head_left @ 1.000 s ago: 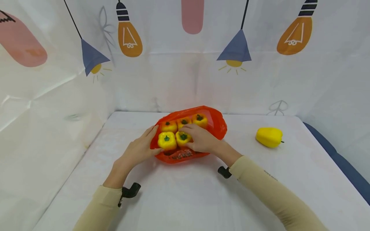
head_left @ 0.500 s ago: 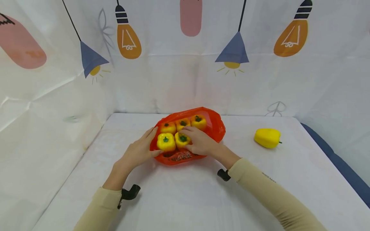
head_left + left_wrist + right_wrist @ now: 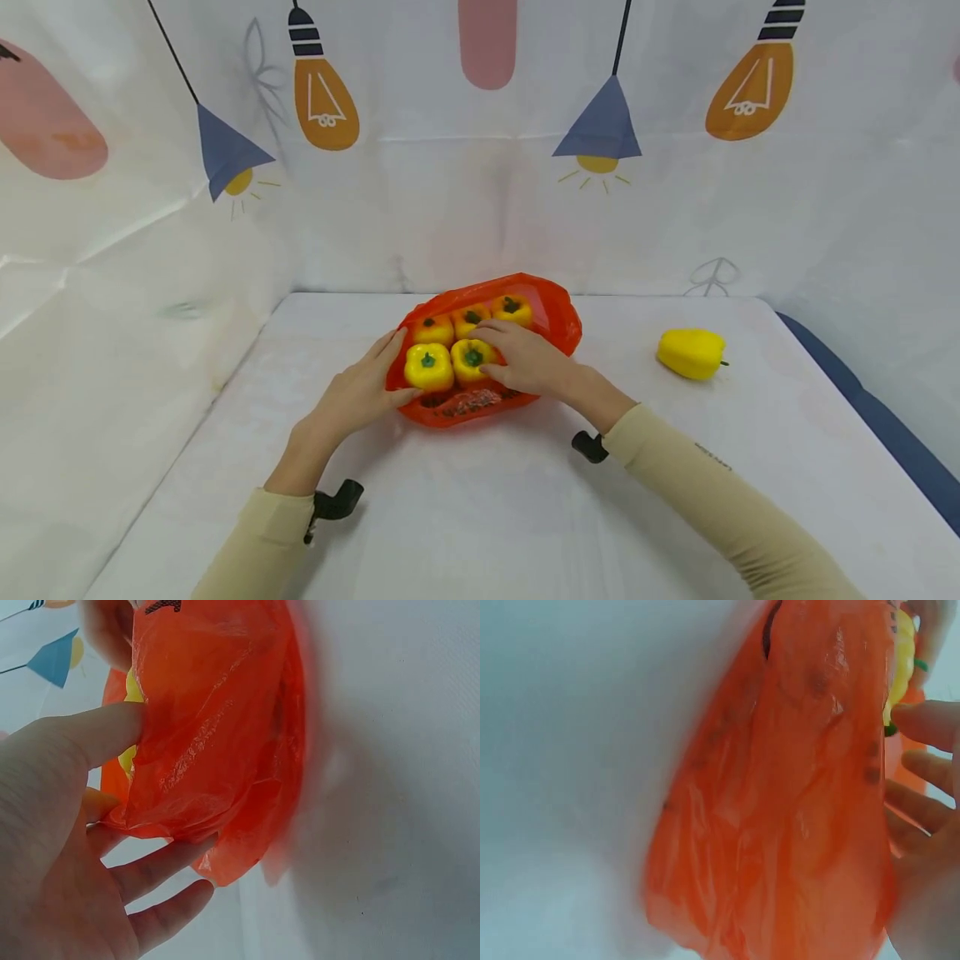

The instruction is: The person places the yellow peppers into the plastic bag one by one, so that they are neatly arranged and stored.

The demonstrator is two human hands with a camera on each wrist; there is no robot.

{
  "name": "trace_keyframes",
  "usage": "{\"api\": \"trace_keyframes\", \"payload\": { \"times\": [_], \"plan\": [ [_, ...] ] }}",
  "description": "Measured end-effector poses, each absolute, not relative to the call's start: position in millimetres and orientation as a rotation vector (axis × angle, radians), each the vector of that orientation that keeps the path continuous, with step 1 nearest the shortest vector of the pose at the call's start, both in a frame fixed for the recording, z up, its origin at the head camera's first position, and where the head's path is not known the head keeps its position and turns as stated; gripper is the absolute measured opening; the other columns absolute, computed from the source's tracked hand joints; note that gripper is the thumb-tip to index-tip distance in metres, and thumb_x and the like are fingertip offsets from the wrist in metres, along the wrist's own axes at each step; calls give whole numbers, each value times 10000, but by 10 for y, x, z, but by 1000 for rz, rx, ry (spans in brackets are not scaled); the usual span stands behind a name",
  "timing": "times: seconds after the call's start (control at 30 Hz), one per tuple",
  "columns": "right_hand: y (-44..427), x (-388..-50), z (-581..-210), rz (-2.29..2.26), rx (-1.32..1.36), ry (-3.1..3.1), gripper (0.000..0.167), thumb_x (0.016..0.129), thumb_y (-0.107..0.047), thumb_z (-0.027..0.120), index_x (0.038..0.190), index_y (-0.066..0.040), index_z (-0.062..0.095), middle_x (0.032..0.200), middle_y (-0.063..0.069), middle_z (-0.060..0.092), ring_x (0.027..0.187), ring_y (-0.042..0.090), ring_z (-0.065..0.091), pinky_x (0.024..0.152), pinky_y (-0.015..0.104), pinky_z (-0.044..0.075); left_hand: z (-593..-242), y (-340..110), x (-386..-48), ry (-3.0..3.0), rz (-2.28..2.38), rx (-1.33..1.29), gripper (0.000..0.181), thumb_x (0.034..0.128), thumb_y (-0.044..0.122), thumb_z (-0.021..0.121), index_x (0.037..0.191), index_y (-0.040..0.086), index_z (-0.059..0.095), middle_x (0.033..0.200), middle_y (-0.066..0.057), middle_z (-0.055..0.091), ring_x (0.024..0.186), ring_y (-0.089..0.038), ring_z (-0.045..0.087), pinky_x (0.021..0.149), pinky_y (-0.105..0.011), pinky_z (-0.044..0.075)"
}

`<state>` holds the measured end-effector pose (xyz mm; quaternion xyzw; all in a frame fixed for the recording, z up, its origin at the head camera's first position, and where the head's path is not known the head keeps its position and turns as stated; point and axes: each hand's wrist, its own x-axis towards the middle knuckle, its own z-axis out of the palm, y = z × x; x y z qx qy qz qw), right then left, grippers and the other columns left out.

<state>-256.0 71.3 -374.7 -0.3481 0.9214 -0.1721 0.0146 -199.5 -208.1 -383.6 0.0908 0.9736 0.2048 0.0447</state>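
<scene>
A red plastic bag (image 3: pixel 551 312) lies with its mouth upward, holding several yellow bell peppers in two rows. My left hand (image 3: pixel 352 392) holds the bag's left end, thumb at the near rim and fingers along the far side. In the left wrist view, the thumb (image 3: pixel 112 731) touches the bag's rim. My right hand (image 3: pixel 532 362) reaches over the bag's right part, its fingers loosely spread beside the front right bell pepper (image 3: pixel 471 360). Left of that pepper sits another bell pepper (image 3: pixel 428 367). Whether the right fingertips touch the pepper is unclear.
Another yellow bell pepper (image 3: pixel 692 353) lies on its side at the right of the white table (image 3: pixel 465 517). A white printed sheet (image 3: pixel 450 208) hangs behind the table and along its left side. Something dark blue (image 3: pixel 885 417) stands past the right edge.
My right hand has shifted slightly right, its fingers loosening from the front right bell pepper, which now shows more. The left hand stays at the bag's left end.
</scene>
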Motion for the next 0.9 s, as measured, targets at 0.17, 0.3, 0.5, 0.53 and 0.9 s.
{"api": "trace_keyframes", "payload": {
  "times": [0.17, 0.3, 0.5, 0.53, 0.9],
  "plan": [
    [824, -2539, -3658, -569, -1127, 2884, 505, 949, -288, 651, 1429, -190, 530, 1490, 26, 489, 1372, 245, 489, 1119, 450, 449, -3849, -2095, -2005, 2971, 635, 280, 1013, 869, 601, 656, 1614, 255, 63, 1685, -45, 133, 1424, -419, 401, 1048, -755, 329],
    [969, -2535, -3598, -615, -1164, 2931, 490, 939, -242, 675, 1407, -164, 555, 1454, 41, 519, 1344, 252, 514, 1085, 444, 481, -3861, -2107, -2013, 2975, 637, 290, 1017, 870, 607, 652, 1614, 254, 55, 1685, -48, 129, 1428, -417, 396, 1050, -744, 339],
    [1256, -2523, -3509, -647, -1106, 3016, 507, 943, -201, 661, 1431, -169, 528, 1480, 71, 495, 1364, 296, 488, 1094, 492, 463, -3874, -2122, -2011, 2977, 629, 281, 1016, 871, 592, 661, 1615, 248, 60, 1685, -53, 133, 1430, -418, 390, 1040, -764, 326],
    [1311, -2519, -3495, -653, -1095, 3033, 507, 944, -197, 658, 1432, -162, 525, 1479, 79, 493, 1360, 304, 488, 1092, 500, 462, -3875, -2123, -2009, 2976, 629, 280, 1013, 872, 584, 664, 1615, 245, 63, 1684, -54, 134, 1431, -417, 388, 1038, -767, 324],
    [1883, -2549, -3421, -519, -1084, 3224, 502, 897, -122, 704, 1378, -110, 563, 1412, 118, 536, 1319, 309, 507, 1040, 490, 506, -3868, -2121, -2018, 2992, 607, 299, 1007, 880, 604, 640, 1613, 264, 40, 1684, -54, 137, 1400, -440, 424, 1034, -770, 320]
  ]
}}
